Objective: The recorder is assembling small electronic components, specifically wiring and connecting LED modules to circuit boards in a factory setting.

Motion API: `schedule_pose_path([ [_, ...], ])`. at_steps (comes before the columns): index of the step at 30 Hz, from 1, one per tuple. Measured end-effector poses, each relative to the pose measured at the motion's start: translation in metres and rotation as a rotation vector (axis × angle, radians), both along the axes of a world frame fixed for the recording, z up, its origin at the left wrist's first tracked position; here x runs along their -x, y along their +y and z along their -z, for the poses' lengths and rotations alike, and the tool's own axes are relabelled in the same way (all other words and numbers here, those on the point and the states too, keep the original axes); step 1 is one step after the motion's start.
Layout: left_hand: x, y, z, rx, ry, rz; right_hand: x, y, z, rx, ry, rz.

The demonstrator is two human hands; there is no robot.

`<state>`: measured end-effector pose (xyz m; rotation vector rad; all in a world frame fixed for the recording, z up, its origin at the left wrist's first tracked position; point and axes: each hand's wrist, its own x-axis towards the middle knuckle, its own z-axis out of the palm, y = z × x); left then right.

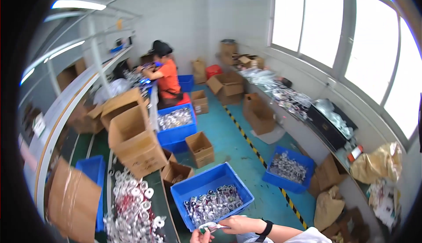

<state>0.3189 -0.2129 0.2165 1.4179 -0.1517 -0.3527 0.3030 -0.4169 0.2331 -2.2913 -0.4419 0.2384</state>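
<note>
1. far left from where i'm standing: a brown cardboard flap point(72, 203) standing tilted, with a narrow blue bin point(100, 168) right behind it.
2. next over, a messy heap of white and silver parts point(132, 203) on the green-topped bench, with dark red wiring mixed through it.
3. open cardboard boxes point(136, 142) crowd together behind that heap, flaps up, one overlapping another.
4. further back, a co-worker in an orange top point(168, 76) sits at the bench, arms forward. too blurry to tell what those hands are on. a blue bin full of small parts point(178, 133) is just beside them.
5. front and middle: the person's left hand point(201, 237) is at the bottom edge, fingertips pinching a small whitish part with a bit of green point(208, 228). that part sits just past the near rim of the big blue bin point(215, 178), which holds a layer of similar-looking silver and white pieces.
6. right hand point(238, 224), black band point(265, 228) on the wrist, reaches in from the right, fingers curled around the other end of the same part.
7. past the yellow-and-black floor tape point(246, 135), another blue bin point(281, 185) of silvery parts.
8. far right, a crumpled gold bag point(378, 163) below the bright windows point(325, 23).
</note>
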Motion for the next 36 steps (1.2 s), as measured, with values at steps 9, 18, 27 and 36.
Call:
schedule_pose_path([
  [9, -0.01, -0.079, 0.027, -0.127, -0.028, 0.429, 0.076, -0.06, -0.008, -0.008, 0.032, 0.416],
  [18, -0.017, -0.277, 0.026, -0.144, -0.275, 0.642, 0.116, -0.202, -0.015, -0.055, -0.124, 0.74],
  [27, 0.006, -0.442, -0.012, -0.151, -0.414, 0.982, 0.173, -0.329, -0.039, 0.005, -0.116, 1.05],
  [36, 0.009, -0.521, -0.026, -0.184, -0.233, 1.322, 0.198, -0.372, -0.03, -0.011, -0.051, 1.217],
])
